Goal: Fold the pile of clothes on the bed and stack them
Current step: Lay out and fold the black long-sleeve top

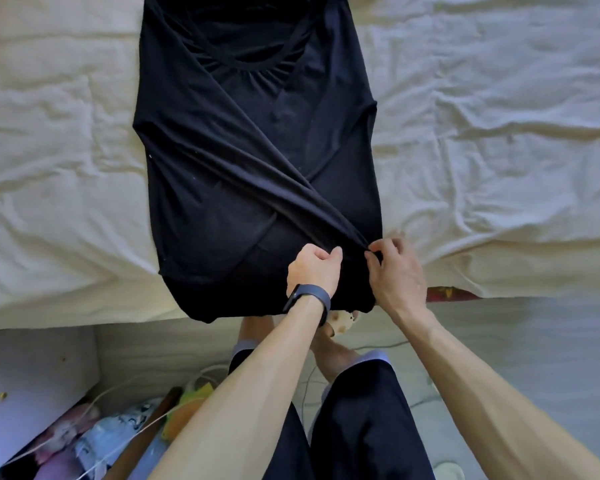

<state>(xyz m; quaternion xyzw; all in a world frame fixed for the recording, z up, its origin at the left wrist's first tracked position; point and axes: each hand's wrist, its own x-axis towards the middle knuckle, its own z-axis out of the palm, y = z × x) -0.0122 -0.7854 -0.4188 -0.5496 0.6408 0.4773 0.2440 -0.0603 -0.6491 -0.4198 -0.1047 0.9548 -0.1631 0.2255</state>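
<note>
A single black shirt (257, 150) was spread flat on the bed (499, 133), in the middle of the view. Its neckline (257, 62) was set toward 12 o'clock and its hem (222, 299) hung at the bed's near edge at 6 o'clock.

One long sleeve (250, 168) was drawn slantwise across the body of the shirt, from the shoulder at 10 o'clock down to the corner at 5 o'clock. Its end was held there by both hands. The left hand (314, 268), a dark wristband (309, 296) on its wrist, was curled with thumb and fingers pinched on the sleeve cloth. The right hand (395, 271), just beside it toward 3 o'clock, was nipped on the sleeve's end with its fingertips, the other fingers bent loosely. The sleeve was pulled taut between shoulder and hands.

The task was judged to be at an early step for this garment. The shirt was laid out and one sleeve was brought across, but it was not yet smoothed down or released. The other sleeve could not be made out with certainty; it may have been tucked in at the 3 o'clock side. The folding of the body lengthwise and crosswise was judged to be left, as was the setting of the shirt on a stack.

No pile of unfolded clothes and no finished stack was seen on the bed within the view, so the share of the whole task done could not be told.
</note>
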